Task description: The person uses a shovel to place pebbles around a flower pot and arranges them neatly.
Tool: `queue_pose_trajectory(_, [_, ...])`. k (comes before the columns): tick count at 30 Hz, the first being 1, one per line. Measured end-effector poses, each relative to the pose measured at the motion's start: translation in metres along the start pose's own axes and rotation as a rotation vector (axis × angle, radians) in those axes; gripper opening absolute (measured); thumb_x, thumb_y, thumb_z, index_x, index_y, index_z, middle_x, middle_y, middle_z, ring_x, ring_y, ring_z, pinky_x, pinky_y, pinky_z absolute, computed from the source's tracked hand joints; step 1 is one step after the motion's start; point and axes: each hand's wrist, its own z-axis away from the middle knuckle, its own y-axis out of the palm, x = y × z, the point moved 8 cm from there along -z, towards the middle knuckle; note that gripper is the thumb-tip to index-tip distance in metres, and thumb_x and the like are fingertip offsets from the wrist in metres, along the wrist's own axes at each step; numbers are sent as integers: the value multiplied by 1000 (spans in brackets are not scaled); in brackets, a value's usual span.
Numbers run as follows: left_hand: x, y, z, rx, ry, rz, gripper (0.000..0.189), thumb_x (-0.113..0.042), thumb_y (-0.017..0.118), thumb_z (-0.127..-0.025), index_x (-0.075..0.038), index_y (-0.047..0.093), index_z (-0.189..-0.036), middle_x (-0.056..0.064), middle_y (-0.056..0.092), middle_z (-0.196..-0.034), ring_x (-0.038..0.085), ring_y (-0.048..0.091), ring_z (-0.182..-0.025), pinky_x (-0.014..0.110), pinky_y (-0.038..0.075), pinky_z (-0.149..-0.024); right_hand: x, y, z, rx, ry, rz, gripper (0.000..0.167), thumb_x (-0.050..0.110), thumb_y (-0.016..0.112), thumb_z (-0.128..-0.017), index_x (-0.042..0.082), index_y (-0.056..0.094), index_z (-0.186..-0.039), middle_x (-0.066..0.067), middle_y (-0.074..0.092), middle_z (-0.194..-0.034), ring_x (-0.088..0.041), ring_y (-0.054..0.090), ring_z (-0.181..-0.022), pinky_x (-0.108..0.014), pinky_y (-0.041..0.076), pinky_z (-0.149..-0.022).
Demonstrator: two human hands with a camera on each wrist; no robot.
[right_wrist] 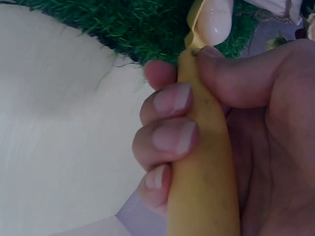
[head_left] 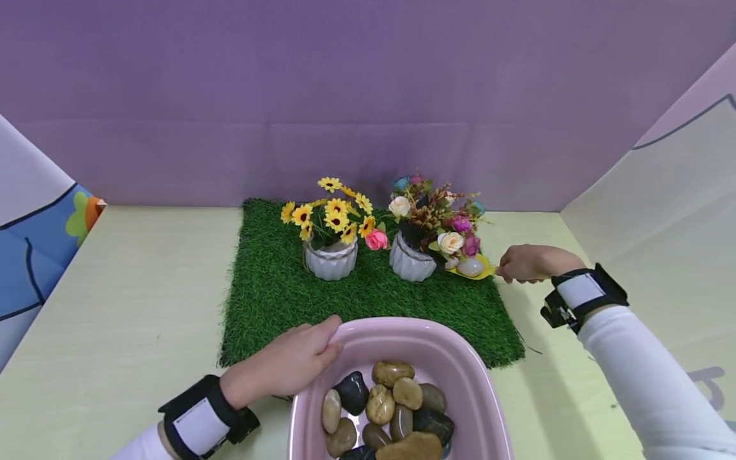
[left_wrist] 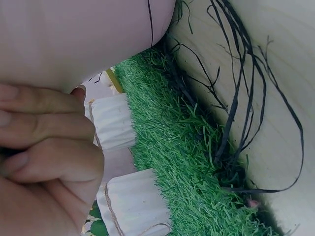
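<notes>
My left hand (head_left: 290,359) grips the far-left rim of a pink basin (head_left: 397,327); its curled fingers (left_wrist: 54,157) show under the rim in the left wrist view. Inside the basin lie several smooth stones, such as a black one (head_left: 352,392) and a tan one (head_left: 381,404). To the right, my right hand (head_left: 535,262) is wrapped around the handle of a small yellow shovel (right_wrist: 206,157). A glossy white oval stone (head_left: 471,267) rests in its scoop, beside the flowers over the right part of the grass mat.
Behind the basin, a green artificial grass mat (head_left: 368,300) bears a white pot (head_left: 331,260) of yellow flowers and another white pot (head_left: 411,260) of mixed flowers. A purple backdrop (head_left: 345,96) stands behind. Dark loose strands (left_wrist: 241,98) trail from the mat's front edge.
</notes>
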Motion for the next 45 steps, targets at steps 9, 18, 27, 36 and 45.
queue_pose_trajectory(9, [0,0,0,2,-2,-4,10,-23,40,-98,-14,42,-95,-2,41,-61,6,50,-45,23,43,-43,3,-8,3,-7,8,62,31,24,38,-95,7,62,-85,5,40,-54,-9,36,-47,-24,36,-50])
queue_pose_trajectory(18, [0,0,1,2,-3,12,10,-23,40,-98,-14,42,-94,-3,41,-61,6,50,-44,23,43,-42,8,-19,7,-35,79,75,24,21,42,-88,9,61,-78,6,37,-52,-8,32,-46,-22,31,-48])
queue_pose_trajectory(27, [0,1,0,-1,-5,9,11,-24,40,-98,-15,42,-93,-3,40,-62,6,50,-45,24,43,-43,21,-30,23,-122,164,183,25,19,44,-86,9,59,-69,0,47,-58,-11,38,-49,-25,30,-49])
queue_pose_trajectory(36, [-1,-1,-1,-12,8,-37,8,-20,41,-98,-15,40,-92,-5,38,-61,5,47,-45,23,42,-44,31,-35,36,-172,196,236,25,17,46,-84,13,52,-60,-1,49,-57,-13,41,-49,-26,30,-50])
queue_pose_trajectory(45, [-1,-2,-1,-12,4,-41,9,-21,40,-98,-15,41,-92,-5,38,-61,6,48,-46,23,43,-44,27,-32,36,-123,178,187,29,19,43,-86,10,58,-64,-1,51,-58,-12,41,-49,-26,33,-51])
